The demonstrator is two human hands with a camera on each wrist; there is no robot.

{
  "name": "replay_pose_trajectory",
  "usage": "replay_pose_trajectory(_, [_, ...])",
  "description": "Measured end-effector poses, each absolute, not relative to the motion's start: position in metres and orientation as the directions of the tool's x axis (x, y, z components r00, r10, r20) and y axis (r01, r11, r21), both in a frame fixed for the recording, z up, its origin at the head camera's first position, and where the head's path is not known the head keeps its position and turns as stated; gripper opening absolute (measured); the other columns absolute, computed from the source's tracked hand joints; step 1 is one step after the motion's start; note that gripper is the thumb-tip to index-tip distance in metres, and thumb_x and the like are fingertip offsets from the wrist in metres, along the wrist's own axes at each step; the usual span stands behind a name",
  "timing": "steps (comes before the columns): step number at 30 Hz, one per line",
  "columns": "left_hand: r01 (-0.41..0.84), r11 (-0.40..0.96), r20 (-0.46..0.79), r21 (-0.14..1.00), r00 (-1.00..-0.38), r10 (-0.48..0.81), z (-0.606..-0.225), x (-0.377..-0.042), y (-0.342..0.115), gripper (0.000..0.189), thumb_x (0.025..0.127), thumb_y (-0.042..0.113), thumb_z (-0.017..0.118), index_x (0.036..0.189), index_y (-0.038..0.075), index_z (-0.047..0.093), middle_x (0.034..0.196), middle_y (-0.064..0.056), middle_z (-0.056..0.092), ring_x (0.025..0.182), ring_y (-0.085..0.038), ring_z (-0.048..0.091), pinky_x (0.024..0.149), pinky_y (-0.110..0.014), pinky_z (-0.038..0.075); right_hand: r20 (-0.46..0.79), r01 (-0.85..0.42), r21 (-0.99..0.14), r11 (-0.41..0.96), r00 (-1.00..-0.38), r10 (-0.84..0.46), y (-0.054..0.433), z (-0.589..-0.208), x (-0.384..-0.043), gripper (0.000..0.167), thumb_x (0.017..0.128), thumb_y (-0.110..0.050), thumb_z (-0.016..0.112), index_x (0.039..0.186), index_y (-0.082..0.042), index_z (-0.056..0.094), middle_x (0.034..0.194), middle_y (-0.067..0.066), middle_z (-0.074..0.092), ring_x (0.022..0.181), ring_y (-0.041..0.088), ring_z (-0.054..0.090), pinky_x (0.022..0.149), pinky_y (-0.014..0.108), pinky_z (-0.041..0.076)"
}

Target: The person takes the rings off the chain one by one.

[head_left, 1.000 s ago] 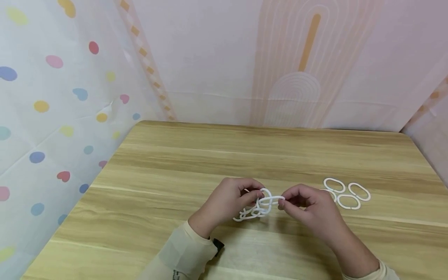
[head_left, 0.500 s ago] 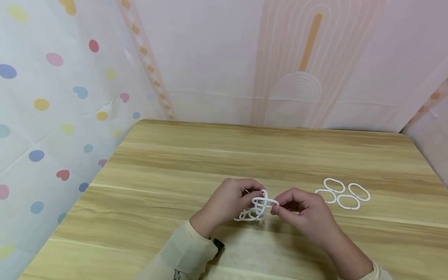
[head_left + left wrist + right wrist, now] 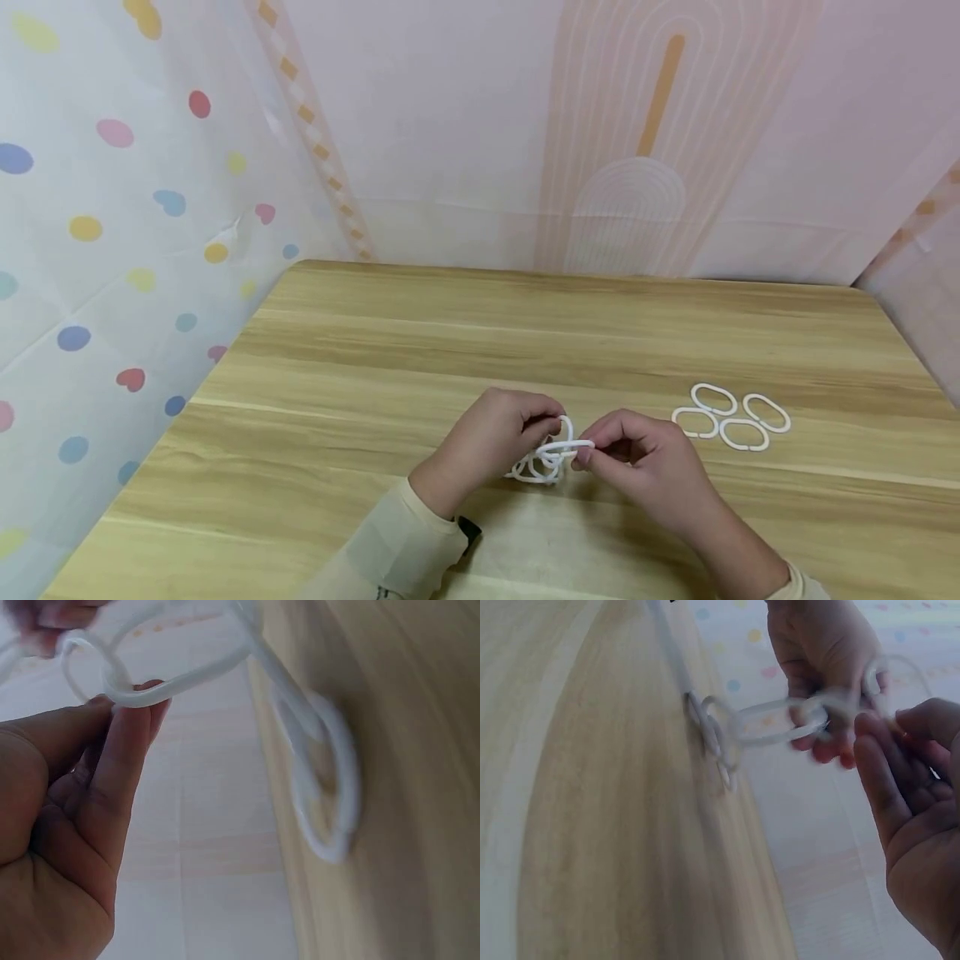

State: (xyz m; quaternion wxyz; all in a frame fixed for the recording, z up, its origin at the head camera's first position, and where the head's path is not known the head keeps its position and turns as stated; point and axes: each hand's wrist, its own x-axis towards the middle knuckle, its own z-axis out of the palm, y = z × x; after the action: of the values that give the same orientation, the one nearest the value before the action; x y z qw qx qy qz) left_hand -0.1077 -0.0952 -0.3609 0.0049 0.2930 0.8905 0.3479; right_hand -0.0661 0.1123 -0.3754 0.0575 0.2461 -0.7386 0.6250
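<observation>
Between its fingertips my left hand (image 3: 483, 450) pinches a white plastic oval chain link (image 3: 187, 679). More joined links (image 3: 534, 480) hang below that hand, close over the table; in the left wrist view a looped link (image 3: 345, 776) shows near the wood. My right hand (image 3: 651, 462) pinches the end of another white link (image 3: 573, 443), which crosses the left hand's link. In the right wrist view, this link (image 3: 900, 658) loops up from the right fingertips, and the dangling chain (image 3: 720, 742) is blurred. Fingers partly hide where the links meet.
Several loose white links (image 3: 776, 404) lie flat in a cluster on the wooden table (image 3: 525, 333), right of the right hand. Behind the table hangs a pale patterned backdrop (image 3: 450, 125), with a dotted sheet (image 3: 112, 317) on the left.
My right hand has moved left and slightly down with its link, closer to the left hand. The hanging chain has shifted and bunched beneath. The left hand stays almost in place.
</observation>
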Motion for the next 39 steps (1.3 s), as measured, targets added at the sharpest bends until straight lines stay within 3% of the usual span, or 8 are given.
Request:
replay_pose_trajectory(6, [0.567,0.601,0.236,0.564,-0.808,0.54,-0.364,-0.111,-0.098,0.007,0.094,0.012,0.071,0.098,0.011,0.077,0.089,0.004,0.074,0.074,-0.002,0.062,0.069,-0.019,0.052,0.395,-0.435,-0.889,0.141,-0.886,-0.244,0.11,-0.373,-0.067,0.019,0.084,0.007,0.076,0.081,-0.011,0.068,0.084,0.001,0.072,0.071,0.012,0.069,0.058,0.026,0.055])
replay_pose_trajectory(16, [0.522,0.636,0.212,0.568,-0.84,0.5,-0.36,-0.113,-0.105,0.009,0.096,0.015,0.07,0.1,0.011,0.077,0.082,0.006,0.07,0.068,-0.002,0.057,0.063,-0.02,0.049,0.336,-0.367,-0.909,0.198,-0.926,-0.174,0.114,-0.369,-0.072,0.01,0.085,0.002,0.077,0.085,-0.007,0.072,0.08,0.002,0.073,0.069,0.013,0.07,0.061,0.027,0.057])
replay_pose_trajectory(22, [0.53,0.64,0.235,0.556,-0.839,0.491,-0.36,-0.114,-0.105,0.007,0.095,0.013,0.071,0.099,0.011,0.076,0.081,0.008,0.069,0.07,-0.002,0.058,0.065,-0.022,0.05,0.176,-0.182,-0.947,0.265,-0.983,-0.046,0.119,-0.366,-0.078,0.006,0.086,-0.002,0.077,0.088,-0.001,0.072,0.079,0.007,0.073,0.069,0.013,0.071,0.065,0.028,0.059])
replay_pose_trajectory(27, [0.527,0.628,0.245,0.573,-0.841,0.483,-0.358,-0.114,-0.106,0.006,0.094,0.011,0.071,0.097,0.01,0.075,0.079,0.006,0.069,0.068,-0.003,0.057,0.063,-0.022,0.049,0.029,-0.017,-0.972,0.236,-0.998,0.047,0.13,-0.368,-0.088,0.015,0.087,-0.003,0.077,0.094,0.008,0.069,0.085,0.014,0.073,0.071,0.014,0.072,0.069,0.031,0.06])
replay_pose_trajectory(39, [0.519,0.623,0.236,0.585,-0.844,0.482,-0.355,-0.114,-0.107,0.004,0.094,0.01,0.071,0.096,0.01,0.075,0.078,0.003,0.07,0.066,-0.002,0.057,0.062,-0.021,0.048,0.045,0.0,-0.956,0.294,-0.988,0.148,0.152,-0.391,-0.105,0.016,0.091,-0.003,0.073,0.1,0.01,0.07,0.088,0.011,0.073,0.069,0.012,0.071,0.066,0.028,0.059])
